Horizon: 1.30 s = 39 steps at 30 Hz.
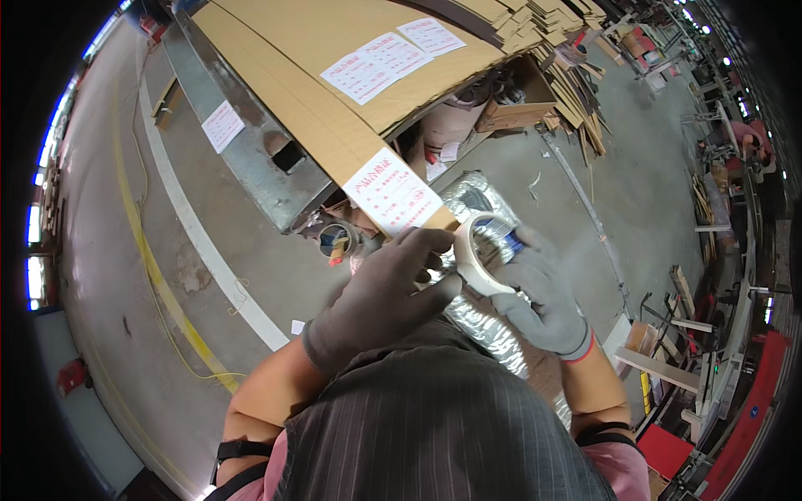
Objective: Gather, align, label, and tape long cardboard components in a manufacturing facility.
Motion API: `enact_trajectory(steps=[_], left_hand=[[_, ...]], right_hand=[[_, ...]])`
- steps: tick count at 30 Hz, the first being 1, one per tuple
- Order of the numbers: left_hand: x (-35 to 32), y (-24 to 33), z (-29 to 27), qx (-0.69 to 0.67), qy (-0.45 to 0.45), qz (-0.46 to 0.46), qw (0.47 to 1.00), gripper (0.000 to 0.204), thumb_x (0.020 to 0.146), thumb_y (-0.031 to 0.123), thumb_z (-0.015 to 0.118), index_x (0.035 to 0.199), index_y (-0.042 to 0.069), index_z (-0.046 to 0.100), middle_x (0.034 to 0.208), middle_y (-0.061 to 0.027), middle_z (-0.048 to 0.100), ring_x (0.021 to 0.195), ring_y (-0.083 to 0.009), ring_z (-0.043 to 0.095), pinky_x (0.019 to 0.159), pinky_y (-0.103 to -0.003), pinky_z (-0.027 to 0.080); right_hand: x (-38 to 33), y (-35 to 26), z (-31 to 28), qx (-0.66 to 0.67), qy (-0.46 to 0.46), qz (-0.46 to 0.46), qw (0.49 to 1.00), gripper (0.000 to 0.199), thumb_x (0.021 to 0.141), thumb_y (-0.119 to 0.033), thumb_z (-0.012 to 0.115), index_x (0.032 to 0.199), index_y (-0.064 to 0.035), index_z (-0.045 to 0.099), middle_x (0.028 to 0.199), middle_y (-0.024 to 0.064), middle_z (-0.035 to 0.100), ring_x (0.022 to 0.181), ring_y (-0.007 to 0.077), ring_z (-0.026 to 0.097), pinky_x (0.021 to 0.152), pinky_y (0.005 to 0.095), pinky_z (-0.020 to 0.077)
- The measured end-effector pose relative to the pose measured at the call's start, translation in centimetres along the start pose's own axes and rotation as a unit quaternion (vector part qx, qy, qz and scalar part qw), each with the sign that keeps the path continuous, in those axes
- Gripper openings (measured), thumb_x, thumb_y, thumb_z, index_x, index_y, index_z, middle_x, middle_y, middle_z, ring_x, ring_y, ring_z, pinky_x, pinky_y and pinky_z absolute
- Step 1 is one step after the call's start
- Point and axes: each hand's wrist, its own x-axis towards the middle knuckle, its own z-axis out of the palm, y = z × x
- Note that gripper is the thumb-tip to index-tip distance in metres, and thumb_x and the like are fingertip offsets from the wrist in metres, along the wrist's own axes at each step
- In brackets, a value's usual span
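A roll of pale tape (468,253) is held up in front of my chest, above a silver foil flexible duct (489,330). My left hand (380,301), in a dark grey glove, pinches the roll's left rim and the tape end with thumb and fingers. My right hand (543,292), in a lighter grey glove with a red cuff, grips the roll from the right, fingers reaching into its core. The duct runs from near the cardboard stack down past my right forearm.
A long stack of flat cardboard sheets (334,108) with white printed labels (391,194) lies on a grey metal bench ahead. Boxes and rolls sit under it. A yellow cord (159,284) and white floor line cross the concrete at left. Shelving and machinery stand at right.
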Motion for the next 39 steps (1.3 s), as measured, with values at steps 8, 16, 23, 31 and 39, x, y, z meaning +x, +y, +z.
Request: enact_trajectory(steps=[8, 16, 23, 31, 39], left_hand=[[1.5, -2.0, -4.1, 0.186, -0.053, 0.004, 0.981, 0.014, 0.077, 0.015, 0.061, 0.074, 0.003, 0.054, 0.067, -0.0147, 0.056, 0.06, -0.0325, 0.057, 0.056, -0.039, 0.045], [-1.3, -3.5, -9.2, -0.001, -0.054, 0.05, 0.997, 0.025, 0.078, 0.013, 0.064, 0.061, 0.002, 0.05, 0.059, -0.008, 0.053, 0.05, -0.017, 0.051, 0.049, -0.031, 0.042], [-0.3, -21.2, -3.8, -0.208, -0.035, -0.105, 0.972, 0.035, 0.089, 0.03, 0.061, 0.107, 0.0, 0.062, 0.095, -0.0123, 0.065, 0.089, -0.0195, 0.062, 0.078, -0.031, 0.048], [0.3, -23.5, -0.9, -0.383, 0.033, -0.099, 0.918, 0.053, 0.078, 0.044, 0.07, 0.101, -0.003, 0.06, 0.093, -0.0066, 0.063, 0.086, -0.0146, 0.058, 0.076, -0.03, 0.048], [0.6, -7.6, -13.0, 0.026, -0.101, -0.014, 0.994, 0.034, 0.071, 0.031, 0.075, 0.072, 0.006, 0.052, 0.062, -0.0035, 0.05, 0.06, -0.0185, 0.051, 0.059, -0.032, 0.04]], right_hand=[[7.6, -1.6, 1.1, -0.162, -0.088, -0.03, 0.982, 0.014, 0.073, -0.012, 0.062, 0.086, -0.0061, 0.062, 0.069, 0.0078, 0.051, 0.068, 0.0281, 0.052, 0.091, 0.0436, 0.0371], [13.8, 0.1, -1.0, 0.142, -0.183, -0.014, 0.973, 0.015, 0.07, -0.017, 0.065, 0.081, -0.0074, 0.066, 0.073, 0.0053, 0.06, 0.068, 0.0259, 0.056, 0.091, 0.0408, 0.0369], [14.7, 15.2, 8.2, 0.002, -0.275, 0.105, 0.956, 0.014, 0.078, -0.007, 0.054, 0.082, -0.0034, 0.066, 0.072, 0.0125, 0.062, 0.069, 0.0242, 0.06, 0.072, 0.0353, 0.0484], [14.4, 3.3, 11.8, -0.157, -0.104, 0.043, 0.981, 0.056, 0.075, -0.017, 0.065, 0.126, -0.0023, 0.046, 0.126, 0.0214, 0.044, 0.104, 0.0343, 0.049, 0.087, 0.0393, 0.0415], [13.1, 4.6, 12.7, -0.198, -0.046, 0.057, 0.977, 0.062, 0.067, -0.023, 0.07, 0.121, -0.0049, 0.046, 0.129, 0.0205, 0.039, 0.099, 0.0387, 0.046, 0.083, 0.0455, 0.0401]])
